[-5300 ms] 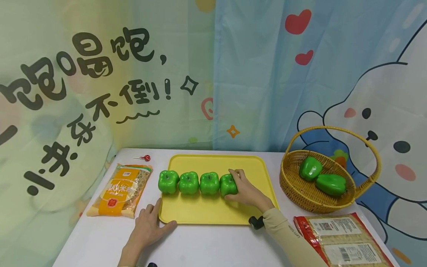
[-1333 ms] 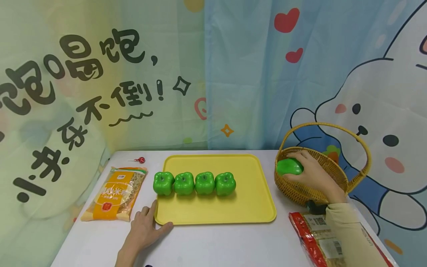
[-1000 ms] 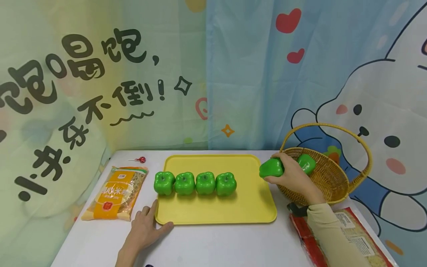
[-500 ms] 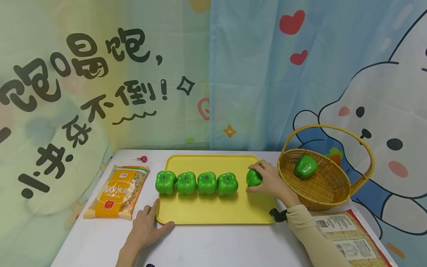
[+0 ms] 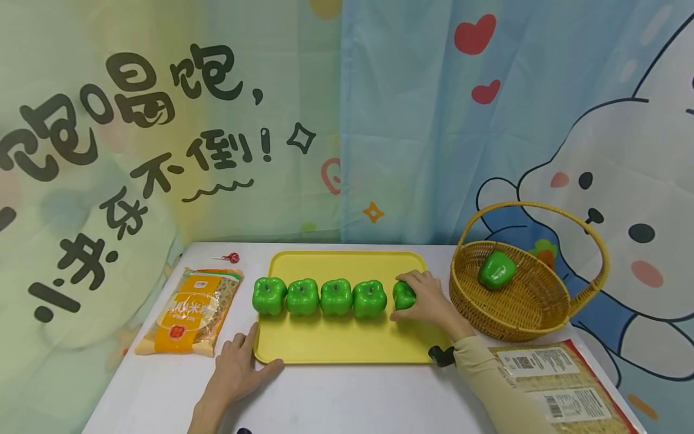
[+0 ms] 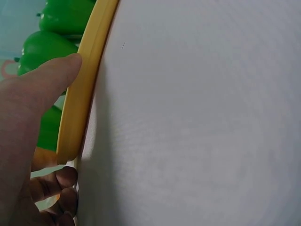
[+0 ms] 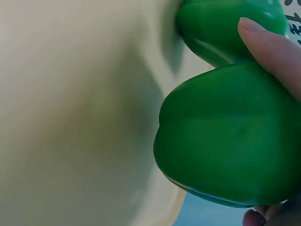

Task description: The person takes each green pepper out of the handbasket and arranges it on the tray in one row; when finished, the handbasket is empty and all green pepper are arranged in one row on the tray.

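Note:
In the head view several green bell peppers [image 5: 336, 296] stand side by side across the yellow tray [image 5: 347, 343], stems up. To the right of that row, my right hand [image 5: 431, 304] grips another bell pepper [image 5: 403, 295], a small gap away from the row's end. The right wrist view has this held pepper [image 6: 51, 52] absent, but shows it as a large green pepper [image 7: 225, 136] under my thumb; whether its base touches the tray I cannot tell. My left hand [image 5: 238, 367] rests at the tray's front left corner, its straight thumb [image 6: 61, 70] touching the rim.
A wicker basket [image 5: 509, 325] with a tall handle stands right of the tray, one bell pepper [image 5: 497, 270] inside. A grain bag [image 5: 187, 313] lies at the left and another bag [image 5: 564, 380] at the front right. Behind the tray's left lies a red lollipop [image 5: 233, 258].
My right hand set down one pepper at the row's end, took another from the basket and carried it left over the tray, lowering it beside the row. The left hand stayed put.

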A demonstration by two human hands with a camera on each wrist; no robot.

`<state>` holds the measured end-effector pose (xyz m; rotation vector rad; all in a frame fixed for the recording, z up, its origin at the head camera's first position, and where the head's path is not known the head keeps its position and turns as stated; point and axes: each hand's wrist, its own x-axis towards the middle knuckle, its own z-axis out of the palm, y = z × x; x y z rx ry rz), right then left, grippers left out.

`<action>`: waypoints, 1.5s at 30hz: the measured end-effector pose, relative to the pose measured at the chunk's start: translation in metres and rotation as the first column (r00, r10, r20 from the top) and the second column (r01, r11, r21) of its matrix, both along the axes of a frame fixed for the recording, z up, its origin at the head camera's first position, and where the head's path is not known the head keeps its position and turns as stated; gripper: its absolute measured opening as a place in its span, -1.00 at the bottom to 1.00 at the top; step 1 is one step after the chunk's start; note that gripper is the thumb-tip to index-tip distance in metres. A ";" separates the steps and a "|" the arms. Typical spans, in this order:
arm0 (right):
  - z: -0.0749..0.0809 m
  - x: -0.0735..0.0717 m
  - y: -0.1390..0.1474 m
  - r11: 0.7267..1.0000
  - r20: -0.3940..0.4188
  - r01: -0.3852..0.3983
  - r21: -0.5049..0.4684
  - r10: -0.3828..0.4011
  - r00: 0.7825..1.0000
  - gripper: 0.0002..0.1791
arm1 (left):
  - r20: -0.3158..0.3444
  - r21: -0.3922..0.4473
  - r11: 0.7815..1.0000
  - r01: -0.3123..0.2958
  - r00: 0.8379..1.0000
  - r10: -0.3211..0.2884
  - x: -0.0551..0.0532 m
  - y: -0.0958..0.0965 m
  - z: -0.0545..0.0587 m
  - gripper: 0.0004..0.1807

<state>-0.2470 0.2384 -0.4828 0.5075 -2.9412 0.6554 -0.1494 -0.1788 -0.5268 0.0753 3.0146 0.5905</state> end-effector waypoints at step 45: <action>-0.002 0.003 -0.015 0.999 0.020 -0.025 -0.035 0.025 0.999 0.04 | 0.005 0.009 1.000 -0.001 1.000 0.001 0.001 0.001 0.001 0.21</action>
